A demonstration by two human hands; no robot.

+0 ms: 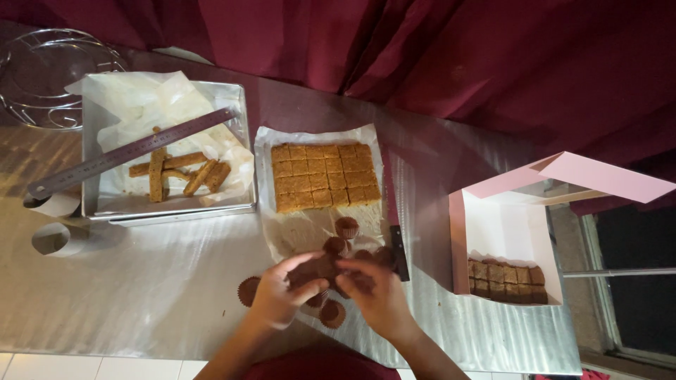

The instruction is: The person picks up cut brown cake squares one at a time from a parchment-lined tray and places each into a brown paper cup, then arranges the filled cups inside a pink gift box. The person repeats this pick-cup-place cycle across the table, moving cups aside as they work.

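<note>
1. Paper cups [331, 266], small, brown and fluted, sit bunched between both hands near the counter's [141, 288] front edge, over the near end of a sheet of baking paper [299, 229].
2. Left hand [278, 295] curls around the bunch from the left, thumb and fingers pinching it.
3. Right hand [377, 295] closes on the same bunch from the right, fingertips meeting the left hand's.
4. Loose cups lie about the hands: one [248, 290] just left of the left hand, one [332, 314] below between the wrists, one [346, 226] farther up the paper.
5. Beyond them on the paper sits a slab of cut brown squares [325, 176]; a knife [394, 232] lies along the paper's right edge.
6. Toward the counter's left end stands a metal tray [95, 204] lined with paper, holding trimmed strips [179, 172], with a steel ruler [134, 151] laid across it.
7. At the right end stands an open pink box [507, 232] holding a row of squares [507, 278].
</note>
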